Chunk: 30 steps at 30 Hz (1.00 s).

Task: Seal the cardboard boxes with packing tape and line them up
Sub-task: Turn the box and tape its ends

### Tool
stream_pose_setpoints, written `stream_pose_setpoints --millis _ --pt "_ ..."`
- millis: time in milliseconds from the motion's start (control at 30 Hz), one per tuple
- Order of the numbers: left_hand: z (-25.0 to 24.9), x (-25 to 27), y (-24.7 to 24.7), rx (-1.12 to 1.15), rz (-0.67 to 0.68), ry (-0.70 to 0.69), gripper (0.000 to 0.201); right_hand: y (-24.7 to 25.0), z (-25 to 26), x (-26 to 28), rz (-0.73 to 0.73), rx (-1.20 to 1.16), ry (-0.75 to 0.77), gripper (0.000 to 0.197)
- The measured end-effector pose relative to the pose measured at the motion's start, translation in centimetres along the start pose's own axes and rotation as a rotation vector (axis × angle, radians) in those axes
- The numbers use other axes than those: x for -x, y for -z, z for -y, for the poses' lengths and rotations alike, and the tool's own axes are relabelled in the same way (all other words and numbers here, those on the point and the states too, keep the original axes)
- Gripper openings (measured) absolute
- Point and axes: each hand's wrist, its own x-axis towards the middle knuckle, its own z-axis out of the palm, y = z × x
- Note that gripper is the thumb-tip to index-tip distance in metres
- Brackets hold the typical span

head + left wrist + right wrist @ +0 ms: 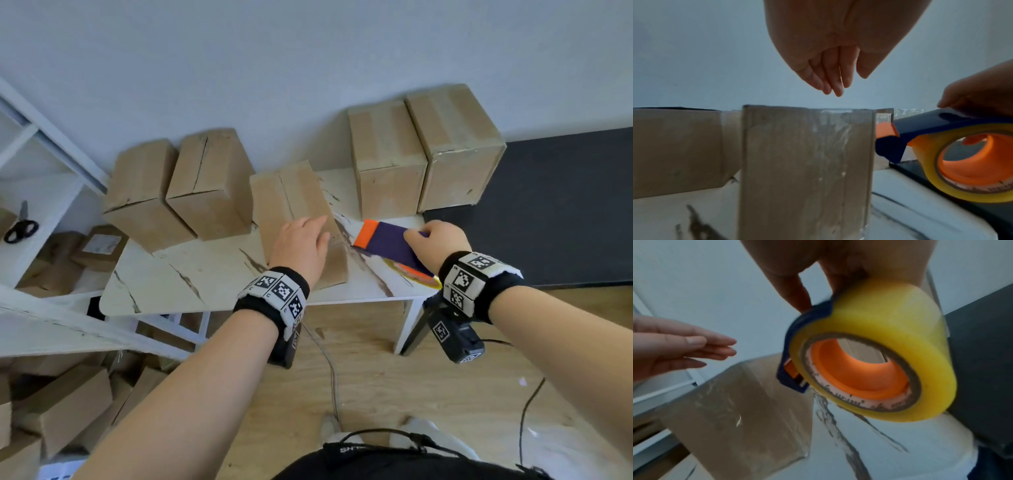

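Observation:
A cardboard box point(291, 202) stands in the middle of the white marble table point(178, 277), clear tape shining along its top seam point(830, 146). My left hand point(308, 240) hovers just over its near end with fingers straight and together point(836, 84), holding nothing. To the right, my right hand point(431, 238) grips a blue and orange tape dispenser point(387, 245) carrying a yellow tape roll point(890, 331); it is held tilted above the table beside the box point(731, 415). Two boxes point(178, 192) stand at the back left, two taped boxes point(421, 150) at the back right.
A black surface point(565, 205) adjoins the table's right end. White shelving at the left holds scissors point(20, 226) and small boxes. More cardboard boxes point(68, 404) are piled on the floor at lower left. Cables point(329, 370) run across the wooden floor.

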Motion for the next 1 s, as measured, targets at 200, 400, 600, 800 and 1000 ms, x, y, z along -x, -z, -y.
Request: stream_pose_setpoints --millis 200,400,600,800,1000 --pt "-3.1 -0.5 1.0 0.348 0.093 0.147 0.035 3.9 0.0 1.4 -0.114 -0.194 0.040 0.049" --pt "-3.8 -0.2 2.4 1.024 0.298 0.438 0.015 5.0 1.7 2.3 -0.108 -0.303 0.164 0.048" --pt "-2.9 1.4 4.5 1.391 0.231 0.567 0.012 5.2 3.1 2.7 -0.088 -0.321 0.259 0.047" --pt "-1.9 2.4 5.1 1.501 0.200 0.646 0.018 4.9 3.9 2.7 -0.042 -0.340 0.290 0.046" --pt "-1.6 3.2 5.0 1.405 0.127 0.613 0.009 4.1 4.1 2.6 -0.026 -0.322 0.335 0.045"
